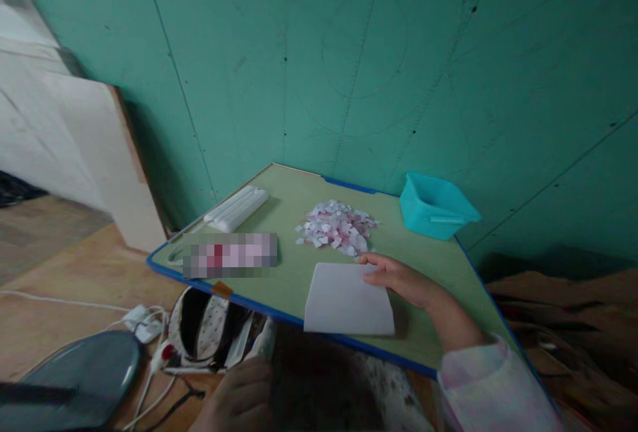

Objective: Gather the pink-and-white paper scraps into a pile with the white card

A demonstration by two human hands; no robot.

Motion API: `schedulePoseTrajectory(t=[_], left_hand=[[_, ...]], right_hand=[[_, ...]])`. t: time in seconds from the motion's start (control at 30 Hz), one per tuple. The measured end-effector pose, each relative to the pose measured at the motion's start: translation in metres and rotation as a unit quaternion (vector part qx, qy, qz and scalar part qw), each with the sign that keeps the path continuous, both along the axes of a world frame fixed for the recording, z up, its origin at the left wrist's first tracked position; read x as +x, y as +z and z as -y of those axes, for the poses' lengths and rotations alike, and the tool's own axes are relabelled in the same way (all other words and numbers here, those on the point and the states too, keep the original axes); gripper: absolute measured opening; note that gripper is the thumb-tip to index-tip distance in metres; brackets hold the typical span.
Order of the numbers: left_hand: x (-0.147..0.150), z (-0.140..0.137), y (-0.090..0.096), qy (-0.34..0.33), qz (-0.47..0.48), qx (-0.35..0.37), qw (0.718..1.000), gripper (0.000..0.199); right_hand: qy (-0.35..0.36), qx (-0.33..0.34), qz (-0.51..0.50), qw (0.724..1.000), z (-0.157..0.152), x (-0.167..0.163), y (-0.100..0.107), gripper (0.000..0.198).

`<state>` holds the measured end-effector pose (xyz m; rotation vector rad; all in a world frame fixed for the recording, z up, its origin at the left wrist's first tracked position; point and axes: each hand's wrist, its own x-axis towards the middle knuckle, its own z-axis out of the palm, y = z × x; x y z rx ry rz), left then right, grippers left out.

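Note:
My right hand [399, 277] pinches a white sheet of paper [349, 299] by its far right edge, thumb on top. The sheet lies at the front of the small table, its near side reaching over the blue edge. Just beyond it is a loose heap of small torn paper scraps [339, 226], white and pinkish. Low in the view, below the table edge, my left hand [242, 395] is closed with its fingers curled. A pale shape rises just above it; whether the hand grips that, I cannot tell.
A turquoise plastic basket [433, 209] stands at the table's back right corner. On the left lie a white bundle [236, 208] and a pixelated pinkish item [229, 256]. A green wall [319, 53] rises behind. Cables, a power strip [144, 324] and a grey seat [84, 372] are lower left.

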<state>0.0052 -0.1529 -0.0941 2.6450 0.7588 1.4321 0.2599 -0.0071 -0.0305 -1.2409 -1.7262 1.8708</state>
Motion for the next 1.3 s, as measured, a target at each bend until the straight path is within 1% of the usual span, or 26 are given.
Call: schedulePoseTrajectory(t=[0.1,0.2,0.3,0.47,0.53,0.6,0.73,0.9,1.03,1.2,1.3], left_hand=[[0.003,0.001,0.001,0.013,0.007,-0.002,1.0,0.034],[0.002,0.003,0.0,0.007,0.016,-0.003,1.0,0.031],[0.001,0.004,-0.003,0.004,0.017,-0.012,1.0,0.032],[0.003,0.002,-0.004,0.019,0.027,0.016,0.999,0.035],[0.005,0.002,-0.004,0.025,0.043,0.038,0.998,0.035],[0.005,0.002,-0.005,0.03,0.049,0.043,0.997,0.034],[0.006,0.003,-0.006,0.018,0.034,0.016,0.999,0.032],[0.005,0.003,-0.002,-0.004,0.038,0.003,0.999,0.025],[0.004,0.003,-0.001,-0.003,0.033,-0.005,0.999,0.023],[0.001,0.005,-0.005,0.015,0.033,-0.009,0.999,0.023],[0.002,0.005,-0.004,0.006,0.027,-0.025,0.999,0.021]], right_hand=[[-0.003,0.006,-0.001,1.0,-0.002,0.003,0.002,0.026],[-0.039,0.036,-0.009,0.999,-0.006,0.007,0.002,0.022],[-0.072,0.061,0.0,0.996,-0.01,0.008,0.0,0.021],[-0.057,0.035,0.011,0.998,-0.01,0.005,-0.005,0.026],[-0.061,0.032,0.011,0.998,-0.009,0.004,-0.006,0.028],[-0.065,0.033,0.007,0.997,-0.009,0.005,-0.005,0.029],[-0.064,0.03,0.005,0.997,-0.01,0.005,-0.003,0.028],[-0.064,0.04,0.011,0.997,-0.011,0.005,-0.004,0.027],[-0.061,0.037,0.007,0.997,-0.01,0.006,-0.004,0.025],[-0.058,0.031,0.004,0.998,-0.008,0.004,-0.002,0.025],[-0.05,0.023,0.008,0.998,-0.006,0.002,0.0,0.025]])
